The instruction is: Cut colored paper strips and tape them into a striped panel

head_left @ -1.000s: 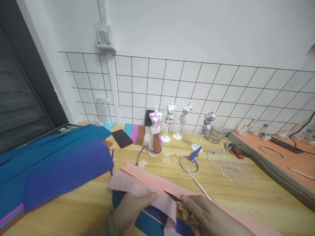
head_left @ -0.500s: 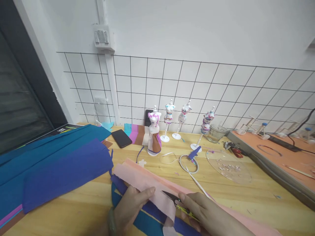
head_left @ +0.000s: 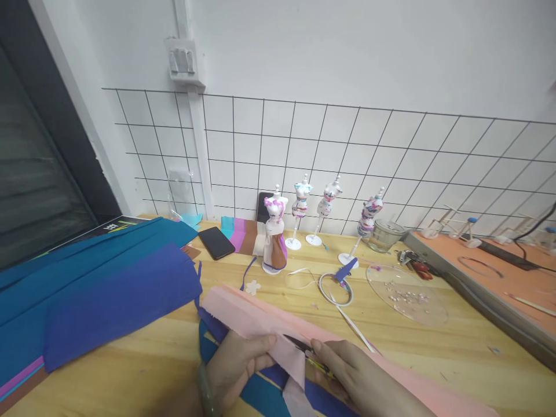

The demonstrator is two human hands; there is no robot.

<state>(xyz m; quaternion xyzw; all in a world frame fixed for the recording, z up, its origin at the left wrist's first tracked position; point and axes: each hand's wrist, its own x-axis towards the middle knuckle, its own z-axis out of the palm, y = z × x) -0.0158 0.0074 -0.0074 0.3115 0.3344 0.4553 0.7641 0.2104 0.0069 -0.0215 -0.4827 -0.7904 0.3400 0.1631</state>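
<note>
Pale pink crepe paper (head_left: 238, 315) stretches across the front of the table, with a cut strip curling down between my hands. My left hand (head_left: 241, 362) pinches the paper's near edge between thumb and fingers. In my right hand (head_left: 351, 368) is a pair of scissors (head_left: 296, 343) with dark blades and yellow-and-black handles. The blades lie against the pink paper, pointing left toward my left thumb; my fingers partly cover the handles. Beneath the paper lie strips of blue and teal crepe paper (head_left: 264, 397).
Blue and teal sheets (head_left: 125, 307) cover the left side. Behind stand several small dress forms, one wearing a brown-and-pink skirt (head_left: 274, 252). A phone (head_left: 216, 243), a tape roll (head_left: 336, 289), a clear disc with beads (head_left: 406, 295) and a glass jar (head_left: 385, 236) lie around. An orange-topped board (head_left: 486, 266) edges the right.
The scissors and right hand have shifted slightly left along the pink paper, and more of the blades is hidden. My left hand keeps its hold. The camera view has moved a little.
</note>
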